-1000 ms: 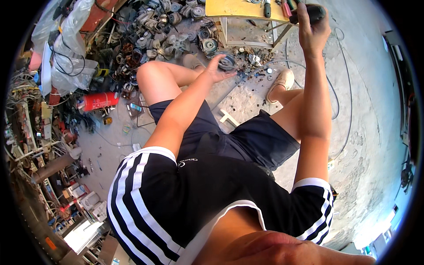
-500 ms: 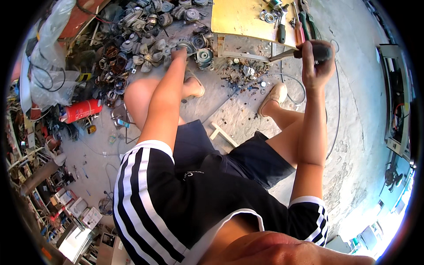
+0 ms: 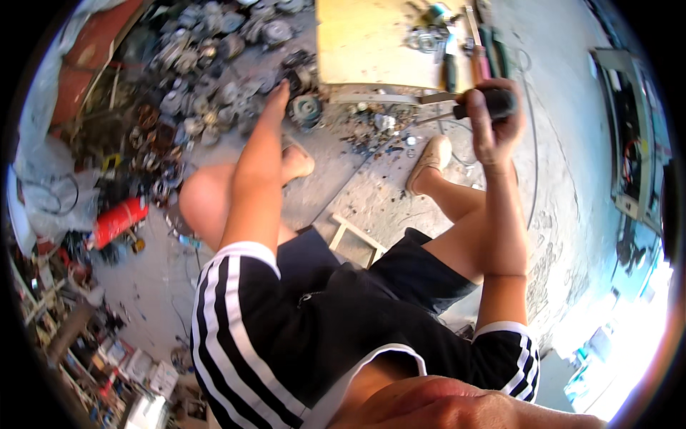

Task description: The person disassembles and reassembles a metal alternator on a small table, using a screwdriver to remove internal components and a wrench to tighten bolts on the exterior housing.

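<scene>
My left hand [image 3: 275, 99] reaches out to the edge of a heap of small used electric motors [image 3: 189, 57]. Its fingers are smeared and partly hidden, so whether they grip one is unclear. Just right of it a round motor with a ringed face [image 3: 305, 111] rests on the floor. At the front right corner of a low yellow-topped table [image 3: 379, 50], my right hand [image 3: 504, 125] is closed round the black handle of a screwdriver [image 3: 493, 104]. The thin shaft points left, and a flat metal blade or strip shows just above it.
Pliers [image 3: 449, 64], a red-handled tool [image 3: 479, 61] and metal rings [image 3: 426, 41] lie on the table. Small scrap [image 3: 379, 129] litters the floor below. A wooden frame [image 3: 354, 232] sits between my legs, a red cylinder [image 3: 120, 220] at left. A cable [image 3: 534, 164] runs along the right.
The view has shifted, blurring the picture. My left hand has drawn slightly away from the round motor at the heap's edge. My right hand still holds the screwdriver, now with its thin shaft showing.
</scene>
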Available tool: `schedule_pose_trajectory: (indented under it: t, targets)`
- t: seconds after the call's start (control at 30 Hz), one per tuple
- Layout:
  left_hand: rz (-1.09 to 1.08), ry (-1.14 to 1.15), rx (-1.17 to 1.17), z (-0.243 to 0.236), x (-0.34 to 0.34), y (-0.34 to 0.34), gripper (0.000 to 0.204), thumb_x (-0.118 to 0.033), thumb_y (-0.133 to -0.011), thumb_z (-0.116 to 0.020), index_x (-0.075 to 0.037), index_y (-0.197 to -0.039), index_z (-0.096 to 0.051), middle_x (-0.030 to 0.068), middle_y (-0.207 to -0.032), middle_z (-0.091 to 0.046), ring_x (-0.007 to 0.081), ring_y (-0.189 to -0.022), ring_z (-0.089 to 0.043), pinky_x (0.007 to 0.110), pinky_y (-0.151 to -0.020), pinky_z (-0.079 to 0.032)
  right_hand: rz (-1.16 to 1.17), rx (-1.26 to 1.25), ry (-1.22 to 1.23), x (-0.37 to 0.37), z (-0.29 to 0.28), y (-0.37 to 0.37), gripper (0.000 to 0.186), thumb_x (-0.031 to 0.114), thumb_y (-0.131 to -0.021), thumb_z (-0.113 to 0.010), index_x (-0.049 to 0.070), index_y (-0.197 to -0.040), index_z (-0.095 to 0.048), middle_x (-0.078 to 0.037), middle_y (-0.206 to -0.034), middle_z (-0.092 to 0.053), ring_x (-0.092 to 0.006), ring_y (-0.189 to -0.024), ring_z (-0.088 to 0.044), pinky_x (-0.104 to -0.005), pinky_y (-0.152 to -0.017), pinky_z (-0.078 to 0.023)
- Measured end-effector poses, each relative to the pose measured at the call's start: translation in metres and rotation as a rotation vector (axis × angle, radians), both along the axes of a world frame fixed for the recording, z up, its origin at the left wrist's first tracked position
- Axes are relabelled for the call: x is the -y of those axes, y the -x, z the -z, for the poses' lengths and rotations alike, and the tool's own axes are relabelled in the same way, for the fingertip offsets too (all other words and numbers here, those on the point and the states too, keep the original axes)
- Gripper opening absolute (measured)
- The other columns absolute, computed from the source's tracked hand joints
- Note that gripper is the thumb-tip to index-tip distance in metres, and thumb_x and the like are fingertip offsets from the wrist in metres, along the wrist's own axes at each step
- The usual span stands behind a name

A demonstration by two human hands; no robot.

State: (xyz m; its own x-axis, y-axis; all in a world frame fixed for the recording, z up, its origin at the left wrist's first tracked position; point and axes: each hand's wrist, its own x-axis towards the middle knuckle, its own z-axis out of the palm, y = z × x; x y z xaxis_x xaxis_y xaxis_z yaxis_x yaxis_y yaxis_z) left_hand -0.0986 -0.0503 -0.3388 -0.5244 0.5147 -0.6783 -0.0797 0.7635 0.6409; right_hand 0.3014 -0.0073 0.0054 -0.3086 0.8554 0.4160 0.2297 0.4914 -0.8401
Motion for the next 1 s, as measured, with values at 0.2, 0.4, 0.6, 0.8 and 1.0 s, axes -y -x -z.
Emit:
schedule_pose_trajectory:
  t: [0.2,0.4,0.6,0.8,1.0]
  targets:
    - [-0.054,-0.035,0.034,-0.024,-0.007,-0.001,0.06,-0.047,-0.094,-0.053,-0.011,-0.142,-0.047,0.0116,-0.143,-0.048,0.0314,-0.127,-0.049,0.044,-0.102,-0.038,0.131,-0.353,0.29,-0.008,-0.019,-0.007,0.034,0.038,-0.099,-0.047,0.005,-0.095,-0.057,-0.008,-0.073,-0.067,-0.0068,-0.048,-0.046,-0.0195,-0.044,-0.033]
    - [-0.144,-0.518,-0.341,-0.121,-0.035,0.036,0.059,-0.021,-0.088,-0.064,0.005,-0.137,-0.044,0.0171,-0.133,-0.055,0.0287,-0.114,-0.057,0.037,-0.097,-0.043,0.089,-1.025,0.523,-0.035,-0.032,-0.008,0.033,0.031,-0.099,-0.049,-0.001,-0.102,-0.058,-0.018,-0.099,-0.068,-0.0198,-0.084,-0.069,-0.0262,-0.073,-0.058]
    - [0.029,-1.03,-0.461,-0.296,-0.068,-0.032,0.044,-0.02,-0.088,-0.062,0.003,-0.125,-0.055,0.0163,-0.12,-0.062,0.0239,-0.11,-0.059,0.034,-0.095,-0.045,0.014,-0.422,0.247,-0.031,0.0,0.047,0.024,0.009,-0.092,-0.059,-0.001,-0.114,-0.061,-0.013,-0.104,-0.067,-0.0216,-0.092,-0.068,-0.0319,-0.081,-0.057]
    - [0.272,-1.166,-0.435,-0.339,-0.061,-0.103,0.032,-0.025,-0.091,-0.062,-0.004,-0.116,-0.064,0.0079,-0.101,-0.068,0.0161,-0.09,-0.063,0.029,-0.082,-0.049,0.012,0.126,-0.211,-0.003,0.037,0.104,0.037,0.001,-0.086,-0.058,0.001,-0.123,-0.058,-0.022,-0.125,-0.055,-0.0403,-0.106,-0.06,-0.0413,-0.089,-0.052]
    - [0.596,-0.941,-0.779,-0.333,-0.064,-0.139,0.027,-0.03,-0.088,-0.065,-0.011,-0.105,-0.071,0.0129,-0.103,-0.069,0.029,-0.095,-0.066,0.038,-0.084,-0.05,-0.003,0.309,-0.367,-0.004,0.039,0.094,0.032,0.009,-0.083,-0.066,0.004,-0.115,-0.063,-0.02,-0.117,-0.061,-0.0377,-0.098,-0.063,-0.0416,-0.088,-0.052]
